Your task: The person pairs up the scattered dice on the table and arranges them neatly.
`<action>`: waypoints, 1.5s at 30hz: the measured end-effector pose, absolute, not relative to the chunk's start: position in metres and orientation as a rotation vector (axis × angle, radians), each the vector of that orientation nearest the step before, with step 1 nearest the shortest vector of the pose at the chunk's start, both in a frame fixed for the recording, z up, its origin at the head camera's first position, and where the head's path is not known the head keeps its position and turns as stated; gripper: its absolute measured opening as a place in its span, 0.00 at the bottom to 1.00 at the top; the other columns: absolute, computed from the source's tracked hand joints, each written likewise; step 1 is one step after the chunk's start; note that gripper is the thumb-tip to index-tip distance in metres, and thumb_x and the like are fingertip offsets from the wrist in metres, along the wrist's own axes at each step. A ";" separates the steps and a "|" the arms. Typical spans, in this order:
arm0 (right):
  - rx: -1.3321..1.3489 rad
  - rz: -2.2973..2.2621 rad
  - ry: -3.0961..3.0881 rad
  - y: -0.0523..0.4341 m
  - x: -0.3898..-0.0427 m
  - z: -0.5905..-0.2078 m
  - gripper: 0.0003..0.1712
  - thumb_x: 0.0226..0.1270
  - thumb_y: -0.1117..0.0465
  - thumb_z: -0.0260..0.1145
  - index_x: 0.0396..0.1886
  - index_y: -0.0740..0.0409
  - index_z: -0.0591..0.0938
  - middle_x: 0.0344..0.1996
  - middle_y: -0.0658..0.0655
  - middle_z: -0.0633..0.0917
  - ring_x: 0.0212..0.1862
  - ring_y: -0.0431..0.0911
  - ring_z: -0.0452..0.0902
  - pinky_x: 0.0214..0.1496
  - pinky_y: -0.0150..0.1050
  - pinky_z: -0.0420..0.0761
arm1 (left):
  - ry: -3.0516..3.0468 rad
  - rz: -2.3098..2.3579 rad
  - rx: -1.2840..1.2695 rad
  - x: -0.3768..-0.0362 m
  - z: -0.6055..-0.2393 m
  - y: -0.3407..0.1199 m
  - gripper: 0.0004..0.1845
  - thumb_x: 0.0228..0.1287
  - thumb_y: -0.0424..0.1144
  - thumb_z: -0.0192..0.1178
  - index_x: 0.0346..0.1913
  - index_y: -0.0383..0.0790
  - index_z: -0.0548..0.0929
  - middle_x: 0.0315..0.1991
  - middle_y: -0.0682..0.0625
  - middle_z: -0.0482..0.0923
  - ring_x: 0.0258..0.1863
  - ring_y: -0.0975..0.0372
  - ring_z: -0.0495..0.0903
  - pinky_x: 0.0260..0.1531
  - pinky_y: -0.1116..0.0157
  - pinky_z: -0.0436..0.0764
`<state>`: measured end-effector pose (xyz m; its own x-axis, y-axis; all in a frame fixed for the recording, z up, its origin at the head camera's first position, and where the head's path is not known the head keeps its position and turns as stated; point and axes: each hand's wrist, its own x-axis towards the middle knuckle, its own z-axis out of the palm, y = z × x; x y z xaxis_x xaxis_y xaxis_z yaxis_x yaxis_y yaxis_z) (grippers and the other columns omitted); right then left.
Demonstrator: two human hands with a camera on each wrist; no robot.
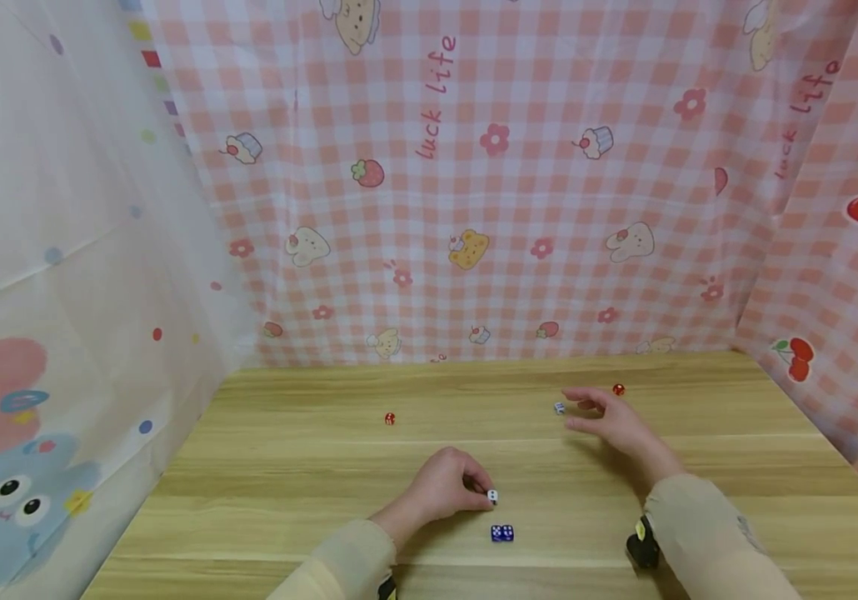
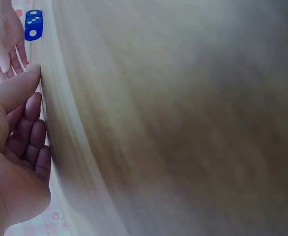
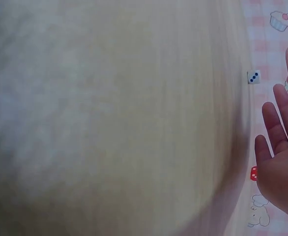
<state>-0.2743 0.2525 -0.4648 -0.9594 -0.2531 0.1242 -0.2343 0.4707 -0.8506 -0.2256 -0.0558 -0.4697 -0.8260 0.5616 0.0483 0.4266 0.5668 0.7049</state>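
Observation:
My left hand [image 1: 446,485] pinches a white die [image 1: 492,497] with black pips between thumb and fingertips, low over the table; in the left wrist view the left hand [image 2: 18,142] hides that die. Just in front of it, two blue dice [image 1: 502,533] with white pips lie side by side. Fingers spread and nearly straight, my right hand [image 1: 615,422] hovers beside a second white die [image 1: 560,408]. That die [image 3: 253,77] shows blue pips in the right wrist view, apart from the fingertips. Behind the right hand lies a red die [image 1: 619,389].
Another red die [image 1: 390,419] lies farther back on the left of the wooden table [image 1: 286,467]. A pink checked cloth [image 1: 511,192] hangs behind the table, a white patterned cloth [image 1: 99,317] on the left and a cherry-print one [image 1: 841,275] on the right.

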 end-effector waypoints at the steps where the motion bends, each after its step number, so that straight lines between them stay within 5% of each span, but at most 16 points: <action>1: -0.443 -1.548 2.671 0.253 -0.275 -0.465 0.29 0.67 0.63 0.69 0.64 0.71 0.73 0.60 0.71 0.74 0.61 0.65 0.67 0.61 0.61 0.66 | 2.616 1.103 0.832 -0.226 -0.470 -0.056 0.07 0.47 0.33 0.78 0.27 0.45 0.90 0.23 0.65 0.81 0.26 0.74 0.76 0.35 0.73 0.75; 25: -0.419 -1.521 2.678 0.248 -0.288 -0.471 0.28 0.65 0.66 0.70 0.62 0.73 0.74 0.61 0.73 0.75 0.63 0.67 0.67 0.66 0.61 0.63 | 2.610 1.115 0.839 -0.225 -0.469 -0.056 0.06 0.48 0.33 0.78 0.27 0.45 0.90 0.24 0.64 0.81 0.27 0.74 0.76 0.36 0.73 0.75; 45: -0.324 -1.419 2.805 0.242 -0.296 -0.475 0.22 0.64 0.64 0.71 0.56 0.70 0.80 0.53 0.68 0.81 0.52 0.58 0.75 0.54 0.49 0.72 | 2.605 1.117 0.833 -0.226 -0.469 -0.057 0.06 0.48 0.33 0.78 0.28 0.44 0.90 0.23 0.64 0.82 0.27 0.74 0.77 0.35 0.73 0.76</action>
<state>-0.2959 0.2425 -0.4749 -0.9788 -0.1734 0.1087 -0.1903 0.5756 -0.7953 -0.2262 -0.0568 -0.4693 -0.8250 0.5632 0.0473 0.4225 0.5591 0.7133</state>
